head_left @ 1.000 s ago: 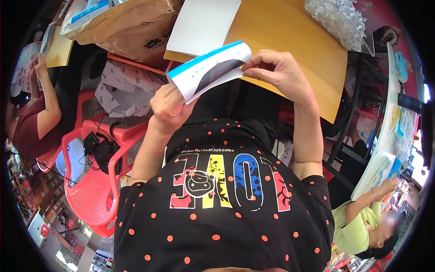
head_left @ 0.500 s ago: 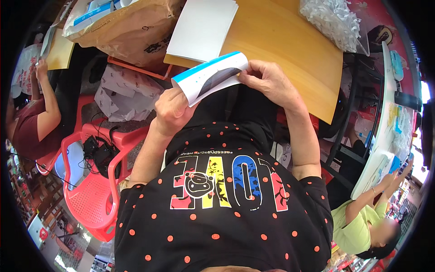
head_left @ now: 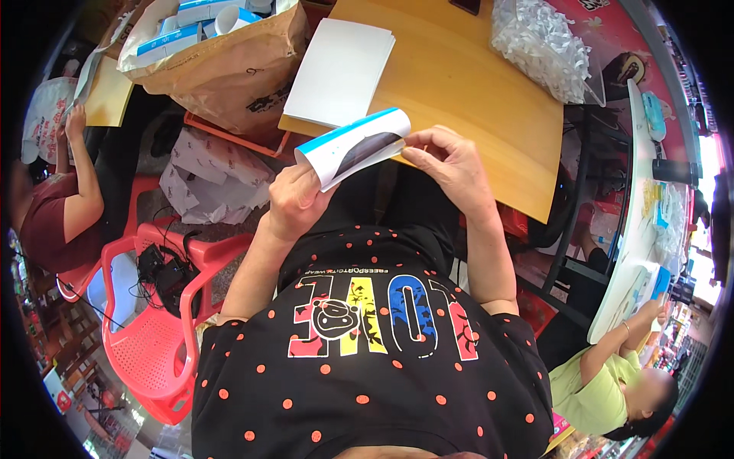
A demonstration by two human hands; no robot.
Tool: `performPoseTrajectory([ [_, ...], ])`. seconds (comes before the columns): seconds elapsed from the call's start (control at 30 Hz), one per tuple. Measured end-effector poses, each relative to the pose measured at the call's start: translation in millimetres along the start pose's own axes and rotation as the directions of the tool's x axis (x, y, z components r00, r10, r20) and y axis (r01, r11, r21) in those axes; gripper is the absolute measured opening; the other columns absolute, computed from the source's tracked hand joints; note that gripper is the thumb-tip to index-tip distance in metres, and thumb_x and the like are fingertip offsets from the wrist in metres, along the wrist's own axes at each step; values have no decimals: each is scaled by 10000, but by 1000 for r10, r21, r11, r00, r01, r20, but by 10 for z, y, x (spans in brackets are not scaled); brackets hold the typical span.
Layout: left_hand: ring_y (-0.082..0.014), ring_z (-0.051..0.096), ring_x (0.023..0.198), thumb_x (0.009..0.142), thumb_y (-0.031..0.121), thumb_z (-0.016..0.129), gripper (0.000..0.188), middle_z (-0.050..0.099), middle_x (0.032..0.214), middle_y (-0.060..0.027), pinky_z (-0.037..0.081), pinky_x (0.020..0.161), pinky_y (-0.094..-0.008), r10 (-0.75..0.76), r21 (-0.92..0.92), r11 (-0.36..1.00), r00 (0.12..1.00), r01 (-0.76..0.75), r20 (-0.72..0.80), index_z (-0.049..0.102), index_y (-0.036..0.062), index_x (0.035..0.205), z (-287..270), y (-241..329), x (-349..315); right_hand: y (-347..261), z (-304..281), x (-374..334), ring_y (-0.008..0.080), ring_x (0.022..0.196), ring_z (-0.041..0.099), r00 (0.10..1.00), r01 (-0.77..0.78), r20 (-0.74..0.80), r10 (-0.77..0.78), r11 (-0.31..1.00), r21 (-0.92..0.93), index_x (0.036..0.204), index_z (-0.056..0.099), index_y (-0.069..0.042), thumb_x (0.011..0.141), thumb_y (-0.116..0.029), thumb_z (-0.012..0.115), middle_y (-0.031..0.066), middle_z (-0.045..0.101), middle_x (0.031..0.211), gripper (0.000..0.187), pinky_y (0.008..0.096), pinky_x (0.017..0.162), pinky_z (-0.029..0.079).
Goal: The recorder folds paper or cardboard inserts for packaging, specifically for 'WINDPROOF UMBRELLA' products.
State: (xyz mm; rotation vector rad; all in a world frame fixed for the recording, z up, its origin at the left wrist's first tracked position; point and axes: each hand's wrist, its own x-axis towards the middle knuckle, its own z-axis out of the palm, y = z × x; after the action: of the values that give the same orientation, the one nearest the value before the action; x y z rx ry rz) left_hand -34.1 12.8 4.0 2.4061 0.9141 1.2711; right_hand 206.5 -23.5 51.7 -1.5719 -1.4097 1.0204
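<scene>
A glossy paper sheet (head_left: 353, 144), white with a blue band and a dark printed shape, is curled into a loose roll over my lap. My left hand (head_left: 297, 200) is closed at the roll's left end, its fingers partly hidden inside the curl. At the opposite end, my right hand (head_left: 453, 167) pinches the sheet's edge between thumb and forefinger. Just beyond the roll, a stack of white sheets (head_left: 338, 73) lies on the wooden table (head_left: 451, 84).
A brown paper bag (head_left: 229, 73) full of blue-and-white paper rolls stands at the far left. A clear bag of white strips (head_left: 541, 50) sits at the table's far right. A red plastic chair (head_left: 153, 344) holds dark cables. Two other people sit at either side.
The roll and both hands sit slightly lower in the picture. My right hand's fingers have spread a little at the sheet's edge. The view has shifted, showing more of the brown bag.
</scene>
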Motion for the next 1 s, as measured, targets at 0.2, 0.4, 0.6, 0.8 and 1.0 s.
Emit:
performPoseTrajectory([
  [0.2, -318, 656, 685, 684, -3, 759, 242, 675, 810, -158, 517, 615, -348, -2, 10, 1000, 1000, 2, 26, 681, -2, 913, 22, -11, -8, -93, 99, -11, 68, 702, 558, 995, 100, -8, -100, 995, -3, 815, 653, 12, 816, -64, 678, 16, 615, 762, 80, 240, 621, 448],
  [0.4, -301, 649, 632, 660, -42, 734, 264, 656, 743, -131, 518, 566, -348, 42, -42, 998, 999, -43, -35, 667, 6, 911, 199, -57, 40, -535, 137, -106, 219, 678, 582, 765, 642, 105, -636, 765, -52, 739, 598, -56, 730, -28, 726, 50, 600, 727, 132, 302, 595, 463],
  [0.6, -297, 685, 759, 705, -52, 709, 254, 688, 862, -148, 551, 650, -340, 34, -99, 995, 999, -32, 17, 664, -19, 953, 293, -28, 180, -932, -483, 56, 139, 667, 579, 806, 557, 61, -589, 789, 259, 724, 658, -23, 684, 4, 743, 53, 627, 736, 97, 266, 592, 433],
  [0.8, -201, 693, 850, 797, -98, 641, 231, 700, 933, -133, 558, 731, -298, -335, -544, 757, 930, 362, 153, 640, -79, 1026, 288, 205, 232, -724, -1763, 1397, 65, 601, 557, 659, 480, -637, -400, 875, -52, 855, 681, 3, 842, -110, 632, 36, 651, 726, 124, 197, 574, 443],
  [1.0, -249, 682, 843, 866, -83, 562, 211, 674, 948, -163, 583, 760, -326, -554, -777, 294, 761, 557, 336, 608, -115, 1069, 267, 258, 228, 309, -2917, 2601, 147, 742, 682, 625, -51, -702, -340, 880, -472, 919, 678, 30, 757, -259, 723, 141, 706, 866, 335, 272, 728, 510],
])
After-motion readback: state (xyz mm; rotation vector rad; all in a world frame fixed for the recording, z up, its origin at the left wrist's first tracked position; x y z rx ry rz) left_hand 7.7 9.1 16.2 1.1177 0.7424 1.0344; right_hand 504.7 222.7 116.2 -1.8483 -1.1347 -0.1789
